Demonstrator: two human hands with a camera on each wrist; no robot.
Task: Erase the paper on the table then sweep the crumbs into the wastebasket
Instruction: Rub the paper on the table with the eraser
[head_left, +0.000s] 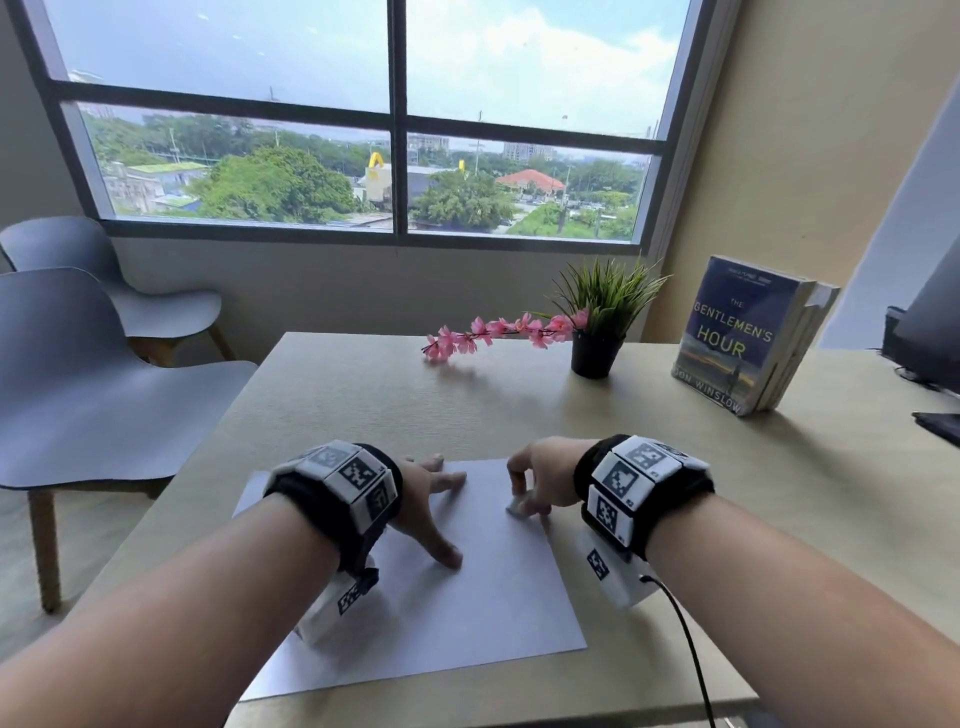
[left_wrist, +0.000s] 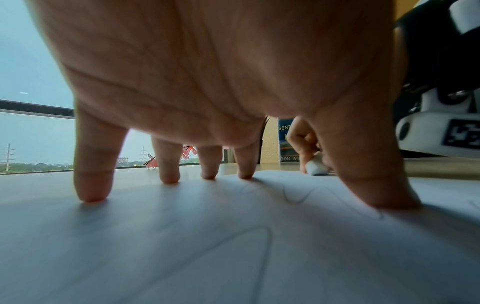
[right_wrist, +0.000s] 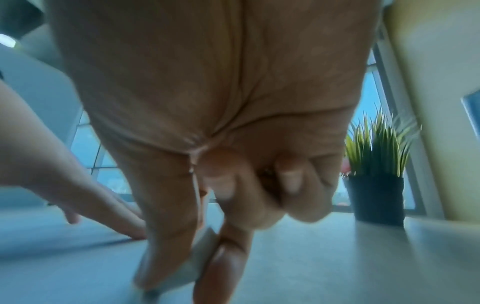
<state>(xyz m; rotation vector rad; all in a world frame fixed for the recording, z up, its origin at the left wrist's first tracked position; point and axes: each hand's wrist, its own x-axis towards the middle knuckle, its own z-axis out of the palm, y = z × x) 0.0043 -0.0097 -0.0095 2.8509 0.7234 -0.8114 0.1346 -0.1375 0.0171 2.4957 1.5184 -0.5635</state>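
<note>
Big window w/ dark frame fills the far wall; daylight thru it, cloudy blue sky, trees, low bldgs and a red roof outside. Grey wall below the sill, beige wall on the right. Two grey-blue chairs w/ wooden legs stand at left, one behind the other, beside a light wood-grain table. At the table's far side: small black pot w/ spiky green plant, a pink flower sprig lying just left of it, and books standing upright, front cover reading "The Gentlemen's Hour". Dark monitor at far right edge.
</note>
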